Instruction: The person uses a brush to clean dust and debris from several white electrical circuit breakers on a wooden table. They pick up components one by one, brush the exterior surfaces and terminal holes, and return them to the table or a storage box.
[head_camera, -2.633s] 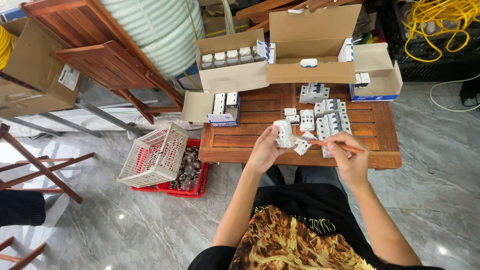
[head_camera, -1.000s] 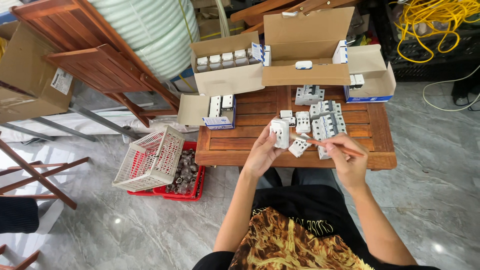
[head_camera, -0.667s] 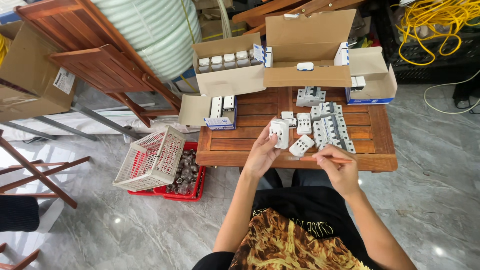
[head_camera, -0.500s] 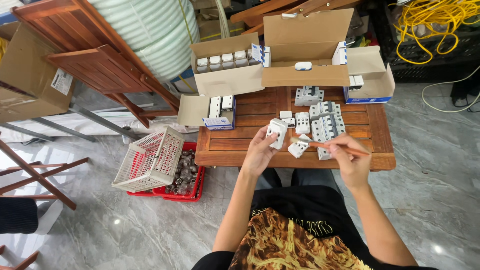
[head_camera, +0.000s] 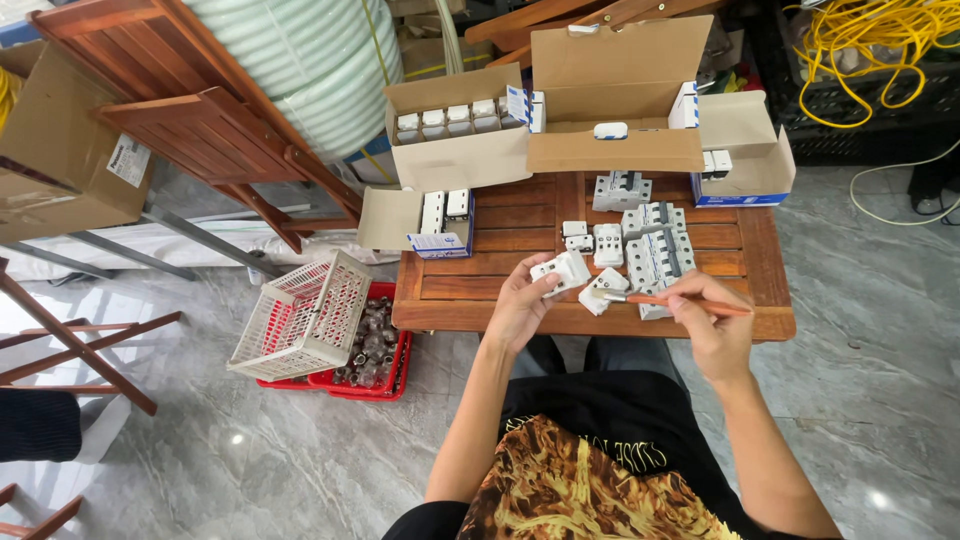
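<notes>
My left hand holds a small white electrical unit over the front of a low wooden slat table. My right hand grips a thin orange-handled screwdriver, its tip pointing left toward a second white unit lying on the table beside the held one. Several white and grey breaker units stand in a cluster just behind my hands.
Open cardboard boxes with more white units line the table's back edge, and a small one sits at its left. A white plastic basket leans on a red tray of metal parts on the floor. Yellow cable lies at the far right.
My right hand with the screwdriver has shifted slightly, dipping toward the units and back. My left hand keeps hold of the white unit, turning it a little.
</notes>
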